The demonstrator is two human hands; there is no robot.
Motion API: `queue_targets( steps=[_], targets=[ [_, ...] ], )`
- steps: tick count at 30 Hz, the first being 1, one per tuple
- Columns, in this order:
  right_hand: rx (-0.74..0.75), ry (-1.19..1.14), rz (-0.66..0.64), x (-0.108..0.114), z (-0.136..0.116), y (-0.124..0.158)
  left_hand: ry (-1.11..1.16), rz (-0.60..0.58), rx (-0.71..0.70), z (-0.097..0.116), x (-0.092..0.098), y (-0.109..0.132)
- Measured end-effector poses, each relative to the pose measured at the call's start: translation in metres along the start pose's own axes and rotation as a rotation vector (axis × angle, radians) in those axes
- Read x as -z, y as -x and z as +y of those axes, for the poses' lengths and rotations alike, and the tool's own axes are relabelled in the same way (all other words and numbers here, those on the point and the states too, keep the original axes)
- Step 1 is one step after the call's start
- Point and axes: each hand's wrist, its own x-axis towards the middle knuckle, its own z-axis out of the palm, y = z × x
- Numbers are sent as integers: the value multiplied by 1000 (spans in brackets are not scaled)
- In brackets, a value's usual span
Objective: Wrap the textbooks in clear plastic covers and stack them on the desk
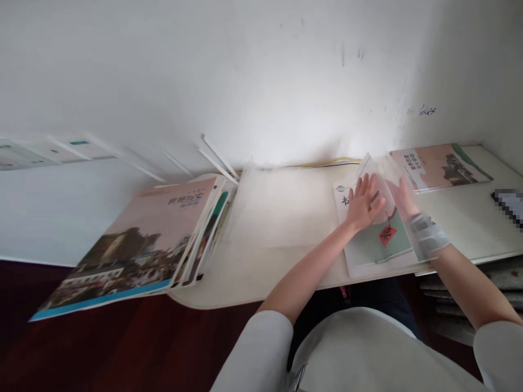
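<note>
My left hand (363, 202) lies flat with fingers spread on a pale green and white book (373, 245) that bears a red tag. My right hand (402, 197) is beside it, fingers stretched out, touching a clear plastic cover (378, 174) that lifts off the book's far edge. A white wrap sits on my right wrist. Both hands rest on the white desk (286, 218) against the wall.
A stack of large books (134, 250) with a pink, city-picture cover overhangs the desk's left end. Another pink book (441, 166) lies at the far right. A clear plastic sheet (245, 201) leans in the middle. Dark red floor lies below.
</note>
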Motion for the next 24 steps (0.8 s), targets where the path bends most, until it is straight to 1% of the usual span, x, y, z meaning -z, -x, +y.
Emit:
queue_targets(
  steps=[3, 5, 6, 8, 11, 14, 16, 18, 21, 23, 24],
  targets=[
    [-103, -151, 41, 31, -8, 20, -164, -190, -128, 14, -10, -8],
    [-172, -190, 67, 49, -9, 31, -256, -309, -172, 20, -19, -14],
    [-192, -189, 79, 57, -7, 35, -292, -349, -184, 21, -23, -15],
    [-222, -161, 90, 69, -3, 42, -338, -385, -202, 19, -28, -18],
    [-220, -83, 127, 77, 4, 49, -355, -367, -203, 9, -26, -20],
    [-115, -9, 150, 76, 1, 53, -362, -326, -130, -4, -15, -21],
    [-46, -2, 122, 73, -4, 51, -355, -297, -80, -10, -8, -21],
    [-13, -5, 74, 71, -11, 46, -336, -263, -57, -14, -3, -20],
    [23, 10, -1, 68, -17, 30, -317, -225, -42, -18, -2, -17],
    [49, 75, -17, 66, -19, 17, -315, -215, -29, -19, -3, -15],
    [64, 144, -13, 64, -21, 10, -316, -210, -24, -20, -4, -14]
  ],
)
